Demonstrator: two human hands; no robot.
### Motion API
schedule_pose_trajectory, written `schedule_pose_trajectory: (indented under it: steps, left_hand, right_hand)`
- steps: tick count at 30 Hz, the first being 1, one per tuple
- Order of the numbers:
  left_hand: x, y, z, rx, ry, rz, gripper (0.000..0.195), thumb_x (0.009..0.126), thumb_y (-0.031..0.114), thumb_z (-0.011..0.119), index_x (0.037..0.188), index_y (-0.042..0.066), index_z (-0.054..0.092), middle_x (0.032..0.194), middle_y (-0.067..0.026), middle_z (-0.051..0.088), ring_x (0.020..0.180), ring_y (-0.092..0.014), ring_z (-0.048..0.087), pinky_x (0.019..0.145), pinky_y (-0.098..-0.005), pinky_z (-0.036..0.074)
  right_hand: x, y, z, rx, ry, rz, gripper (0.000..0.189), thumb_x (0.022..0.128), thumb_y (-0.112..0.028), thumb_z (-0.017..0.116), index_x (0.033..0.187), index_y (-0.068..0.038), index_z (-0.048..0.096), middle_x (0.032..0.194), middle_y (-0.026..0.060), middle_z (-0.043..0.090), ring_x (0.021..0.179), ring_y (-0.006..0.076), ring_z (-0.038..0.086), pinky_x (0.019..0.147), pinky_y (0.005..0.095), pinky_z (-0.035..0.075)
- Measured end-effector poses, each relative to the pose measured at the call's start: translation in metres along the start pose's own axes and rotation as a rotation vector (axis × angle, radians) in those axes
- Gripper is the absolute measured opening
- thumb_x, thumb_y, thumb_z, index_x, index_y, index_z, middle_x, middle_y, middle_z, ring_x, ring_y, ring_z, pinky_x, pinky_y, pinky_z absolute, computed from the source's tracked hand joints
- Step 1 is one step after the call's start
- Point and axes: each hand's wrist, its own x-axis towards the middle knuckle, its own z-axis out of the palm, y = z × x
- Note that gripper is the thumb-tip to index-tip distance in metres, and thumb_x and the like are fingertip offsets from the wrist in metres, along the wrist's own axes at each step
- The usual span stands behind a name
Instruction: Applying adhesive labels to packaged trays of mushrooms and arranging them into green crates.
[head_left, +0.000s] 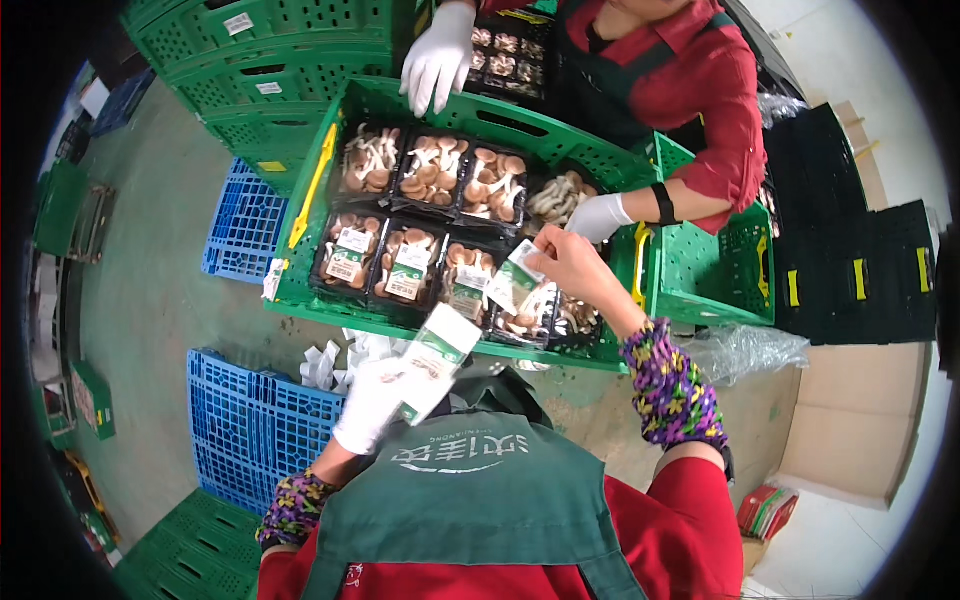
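Note:
My left hand (371, 401), in a white glove, grips a strip of printed labels (431, 360) just outside the crate's near wall. Bare-fingered, my right hand (574, 262) pinches one green-and-white label (516, 279) by its upper edge. That label hangs over a wrapped tray of mushrooms (529, 319) in the near row; whether it touches the wrap I cannot tell. Left of it, several trays bear labels, such as this labelled mushroom tray (409, 262). The far row holds unlabelled mushroom trays (435, 169). All stand in a green plastic crate (457, 336) with yellow handles.
Across the crate, a co-worker's gloved hand (439, 60) rests at the far rim and the other gloved hand (598, 217) reaches among the trays. Stacked green crates (262, 90) rise at left, blue pallets (262, 427) below. Another green crate (712, 262) adjoins at right, near clear plastic film (750, 352).

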Motion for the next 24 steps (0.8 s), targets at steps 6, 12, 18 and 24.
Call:
schedule_pose_trajectory:
  steps: [6,12,18,24]
  left_hand:
    - [0.008,0.027,-0.002,-0.253,0.162,-0.048,0.017,0.089,0.007,0.062,0.1,-0.004,0.068,0.088,-0.0047,0.07,0.074,-0.007,0.063,0.065,-0.022,0.049]
    - [0.006,0.034,0.005,-0.056,0.17,0.023,0.02,0.088,0.006,0.062,0.103,-0.006,0.067,0.088,-0.0064,0.07,0.074,-0.007,0.062,0.065,-0.0218,0.048]
    - [0.015,0.031,0.012,-0.012,0.047,0.012,0.03,0.084,0.008,0.066,0.111,-0.004,0.063,0.096,-0.0072,0.068,0.082,-0.01,0.062,0.071,-0.0235,0.049]
    - [0.026,0.069,0.035,-0.11,0.196,0.079,0.007,0.083,0.005,0.067,0.088,0.0,0.066,0.079,-0.0021,0.064,0.074,-0.006,0.056,0.065,-0.0216,0.046]
  right_hand:
    - [0.019,0.115,0.078,-0.69,-0.117,-0.124,0.064,0.064,-0.05,0.079,0.107,-0.011,0.051,0.1,0.0103,0.063,0.097,0.0285,0.064,0.081,0.0507,0.046]
    - [-0.015,0.028,0.056,-0.15,-0.14,-0.081,0.065,0.078,-0.039,0.073,0.129,-0.008,0.047,0.104,0.0091,0.059,0.09,0.0224,0.059,0.077,0.0399,0.045]
    - [-0.057,-0.062,0.033,0.419,-0.229,-0.204,0.023,0.091,-0.022,0.062,0.09,0.002,0.06,0.072,0.0079,0.061,0.068,0.0131,0.056,0.062,0.0331,0.045]
    - [-0.083,-0.089,0.045,0.263,-0.148,-0.234,0.022,0.088,-0.02,0.063,0.09,0.002,0.061,0.077,0.0165,0.063,0.072,0.0263,0.063,0.066,0.0365,0.048]
